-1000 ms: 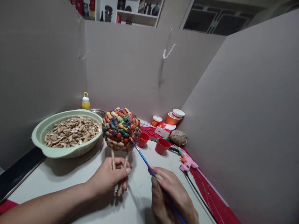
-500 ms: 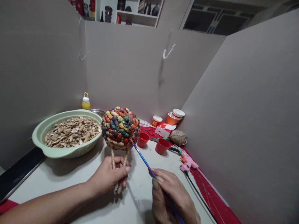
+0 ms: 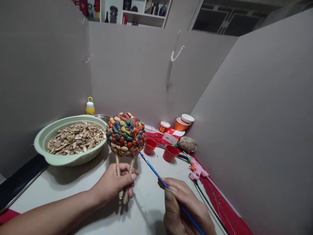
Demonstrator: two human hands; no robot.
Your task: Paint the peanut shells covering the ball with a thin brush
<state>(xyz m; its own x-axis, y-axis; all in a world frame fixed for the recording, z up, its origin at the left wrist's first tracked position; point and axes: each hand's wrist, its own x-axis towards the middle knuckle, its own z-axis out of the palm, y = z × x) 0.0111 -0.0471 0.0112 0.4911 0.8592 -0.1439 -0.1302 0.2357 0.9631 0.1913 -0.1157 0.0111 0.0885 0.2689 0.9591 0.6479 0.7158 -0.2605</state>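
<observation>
A ball covered in peanut shells (image 3: 126,133), painted red, orange, green, blue and yellow, stands on two rope-wrapped legs (image 3: 118,166). Some shells near its underside are bare tan. My left hand (image 3: 121,181) is closed around the legs and holds the ball up over the white tabletop. In my right hand (image 3: 186,205) is a thin blue paintbrush (image 3: 156,173), pinched between thumb and fingers. The brush's reddish tip meets the lower right side of the ball. Two red cups (image 3: 170,153) stand just behind the brush.
At left a green basket (image 3: 40,147) holds many peanut shells, beside a dark flat panel (image 3: 19,182). On the right lie a pink glue gun (image 3: 199,169) with its black cord, a twine ball (image 3: 187,144) and stacked paper cups (image 3: 183,122). Grey partitions enclose the table.
My right hand has shifted slightly right and down, and the brush tip sits a little lower on the ball. The ball has turned slightly in my left hand.
</observation>
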